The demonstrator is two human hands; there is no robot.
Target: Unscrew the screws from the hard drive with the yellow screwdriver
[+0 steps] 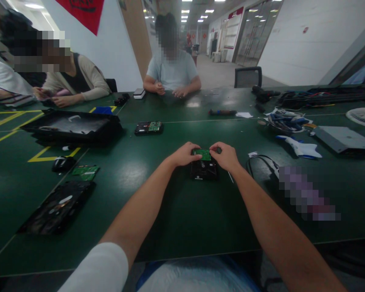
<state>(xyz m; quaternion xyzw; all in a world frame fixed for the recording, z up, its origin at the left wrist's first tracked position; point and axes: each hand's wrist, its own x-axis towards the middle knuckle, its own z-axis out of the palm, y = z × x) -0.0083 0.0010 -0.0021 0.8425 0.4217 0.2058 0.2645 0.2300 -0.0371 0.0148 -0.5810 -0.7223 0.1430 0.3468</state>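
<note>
Both left hand and right hand, fingertips pinched, hold a green board at the far end of the black drive. Right of that drive lie a thin rod and, farther, a black cable; beyond it, leftward, a second drive.

The drive is a flat, black, boxy piece lying on the table, in from the near edge and much closer to it than to the far one. Its short side faces the near edge squarely, and a pale round spot and small whitish marks show on its dark top. The board, thin and green, sits over the drive's far end, green face showing; whether it's touching or just above, I can't tell.
</note>
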